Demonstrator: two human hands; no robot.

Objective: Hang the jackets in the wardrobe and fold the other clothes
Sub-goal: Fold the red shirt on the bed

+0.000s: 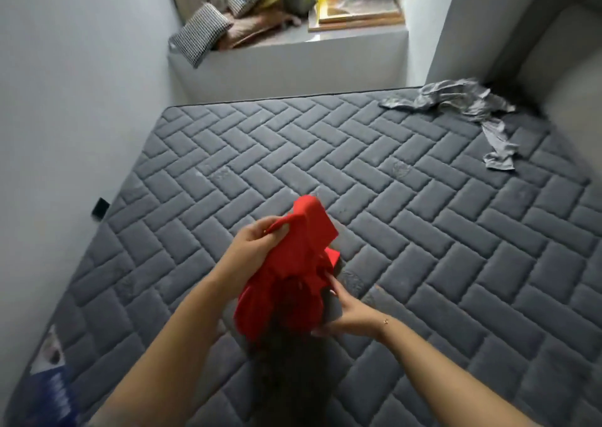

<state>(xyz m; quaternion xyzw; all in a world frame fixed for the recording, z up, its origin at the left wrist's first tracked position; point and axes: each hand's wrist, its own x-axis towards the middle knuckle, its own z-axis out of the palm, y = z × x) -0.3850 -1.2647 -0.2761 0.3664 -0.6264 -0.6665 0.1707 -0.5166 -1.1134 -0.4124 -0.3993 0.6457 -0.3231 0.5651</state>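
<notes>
Bare grey quilted mattress between pale walls, filling most of the view. Above its near middle, a bunched red garment, held up off the surface. Gripped at the upper edge by the left hand, fingers and thumb pinched round a fold of the cloth. Held lower down on the other side by the right hand, fingers curled against the hanging bundle. Well beyond the grip, toward the far right corner of the mattress, a crumpled grey garment lying loose. Farther still, past the mattress edge, a raised ledge with checked cushions piled at its left end.
</notes>
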